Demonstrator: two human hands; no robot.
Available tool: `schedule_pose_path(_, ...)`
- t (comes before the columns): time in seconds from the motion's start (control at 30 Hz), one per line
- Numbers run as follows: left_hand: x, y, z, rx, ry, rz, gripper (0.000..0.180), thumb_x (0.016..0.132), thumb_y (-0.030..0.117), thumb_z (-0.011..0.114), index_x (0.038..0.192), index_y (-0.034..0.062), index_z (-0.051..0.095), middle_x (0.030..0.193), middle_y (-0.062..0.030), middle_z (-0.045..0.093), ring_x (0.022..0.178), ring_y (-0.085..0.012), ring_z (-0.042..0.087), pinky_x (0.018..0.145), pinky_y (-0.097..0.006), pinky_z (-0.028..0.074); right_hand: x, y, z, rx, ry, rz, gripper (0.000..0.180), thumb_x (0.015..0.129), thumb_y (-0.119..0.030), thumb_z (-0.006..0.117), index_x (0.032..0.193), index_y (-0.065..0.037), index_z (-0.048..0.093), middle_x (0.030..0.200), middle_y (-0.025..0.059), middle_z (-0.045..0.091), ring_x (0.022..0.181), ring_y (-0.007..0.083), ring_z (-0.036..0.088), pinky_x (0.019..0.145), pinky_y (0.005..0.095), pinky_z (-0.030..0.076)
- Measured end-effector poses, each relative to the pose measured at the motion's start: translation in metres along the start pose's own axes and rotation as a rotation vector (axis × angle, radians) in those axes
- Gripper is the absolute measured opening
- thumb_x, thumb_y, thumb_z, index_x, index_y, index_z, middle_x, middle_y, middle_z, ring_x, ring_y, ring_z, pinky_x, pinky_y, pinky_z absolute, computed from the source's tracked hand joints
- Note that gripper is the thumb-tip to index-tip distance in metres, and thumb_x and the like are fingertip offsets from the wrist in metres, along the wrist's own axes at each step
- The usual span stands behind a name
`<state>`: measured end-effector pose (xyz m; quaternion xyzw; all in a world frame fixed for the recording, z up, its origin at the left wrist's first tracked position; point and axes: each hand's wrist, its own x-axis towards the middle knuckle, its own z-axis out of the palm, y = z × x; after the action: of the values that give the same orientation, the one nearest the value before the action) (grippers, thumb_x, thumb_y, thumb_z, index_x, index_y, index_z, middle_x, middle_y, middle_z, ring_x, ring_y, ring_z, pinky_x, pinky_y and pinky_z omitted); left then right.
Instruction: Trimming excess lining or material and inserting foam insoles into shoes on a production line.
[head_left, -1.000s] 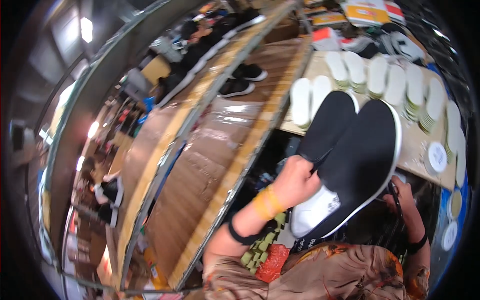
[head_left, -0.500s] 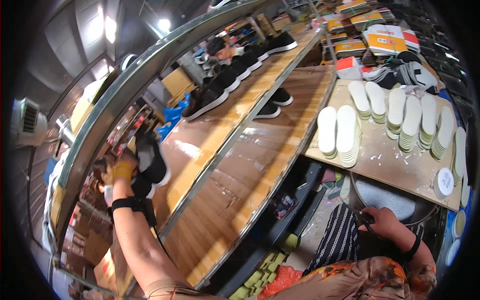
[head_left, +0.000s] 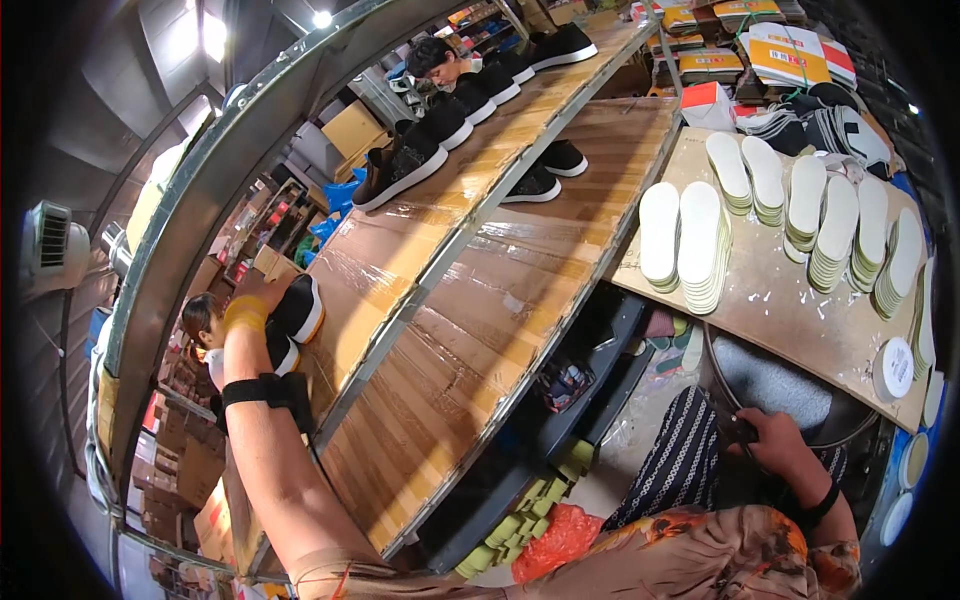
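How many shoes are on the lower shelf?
2: the near shoe and, just beyond it, the far shoe, both partly covered by the upper shelf. More may be hidden beneath it.

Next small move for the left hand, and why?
Probably steady the black shoes beside the left hand before moving it: they are at the shelf's left end, its grip is unclear, and the right hand is away, holding a dark tool.
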<state>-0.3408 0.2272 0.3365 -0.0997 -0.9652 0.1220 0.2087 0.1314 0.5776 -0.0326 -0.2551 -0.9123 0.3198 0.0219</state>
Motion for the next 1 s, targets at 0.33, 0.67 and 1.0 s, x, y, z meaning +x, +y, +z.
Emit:
schedule_pose_path(0.33,-0.041,0.023,-0.012,-0.207,0.255,0.103,0.06,0.077,0.058,0.048,0.094,0.0027,0.063,0.091,-0.0235,0.061,0.091,-0.0361,0.058,0.08,-0.042,0.044,0.007,0.002,-0.002,-0.042,0.023,0.04,0.051,0.063,-0.036,0.073,0.103,-0.008,0.057,0.075,0.018,0.062,0.075,0.036,0.06,0.067,0.042,0.048)
schedule_pose_path(0.67,-0.237,0.112,-0.059,-0.977,-0.051,1.011,0.049,0.064,0.036,0.076,0.056,0.0024,0.04,0.05,-0.0109,0.038,0.043,-0.0242,0.042,0.043,-0.034,0.033,-0.006,-0.032,-0.003,-0.03,0.082,-0.03,0.045,0.064,-0.03,0.072,0.1,-0.007,0.059,0.071,0.0191,0.061,0.072,0.0368,0.059,0.065,0.0427,0.047)
schedule_pose_path(1.0,-0.277,-0.002,0.107,-0.456,0.305,0.484,0.034,0.065,0.022,0.075,0.062,0.0001,0.049,0.061,-0.0145,0.051,0.058,-0.0325,0.051,0.053,-0.039,0.042,-0.004,-0.03,0.007,-0.216,0.035,-0.054,0.05,0.064,-0.039,0.068,0.103,-0.009,0.057,0.07,0.0192,0.061,0.069,0.0369,0.06,0.065,0.0435,0.048)
